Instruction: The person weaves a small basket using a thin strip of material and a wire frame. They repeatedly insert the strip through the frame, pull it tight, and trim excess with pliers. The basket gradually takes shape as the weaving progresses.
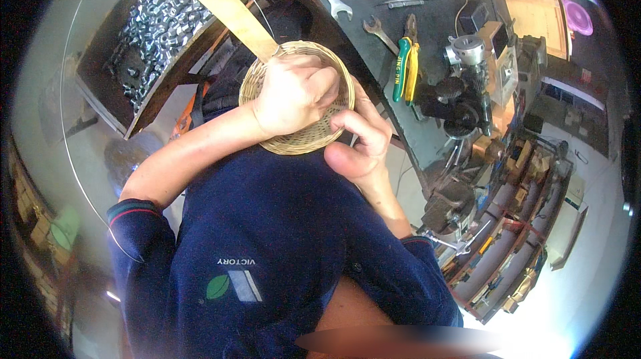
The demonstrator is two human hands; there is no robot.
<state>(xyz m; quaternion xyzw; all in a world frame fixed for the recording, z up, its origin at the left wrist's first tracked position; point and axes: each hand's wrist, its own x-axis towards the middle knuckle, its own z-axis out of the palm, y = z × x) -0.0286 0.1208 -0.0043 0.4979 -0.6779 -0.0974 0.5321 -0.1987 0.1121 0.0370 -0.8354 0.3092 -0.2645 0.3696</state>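
Clock positions are taken from the centre of the wicker basket (300, 144), which sits in front of the person's torso, above the lap, its opening turned up to the camera. The left forearm enters from eight o'clock, bent at the elbow; the left hand (294, 97) lies across the basket's opening, knuckles upward. Its fingers are curled inward; whether they grasp anything cannot be told, their tips being hidden. The right forearm rises from five o'clock to the right hand (364, 142), placed at the basket's three-to-four o'clock side. Its fingers grasp the basket's edge, with the thumb bent inward below. A yellow strip (227, 2) extends toward eleven o'clock, its lower end beside the left hand. At ten o'clock stands a tray (170, 73) of metal fittings (167, 15). Between two and three o'clock, pliers (401, 72) with green and yellow handles lie on the dark tabletop (437, 22).
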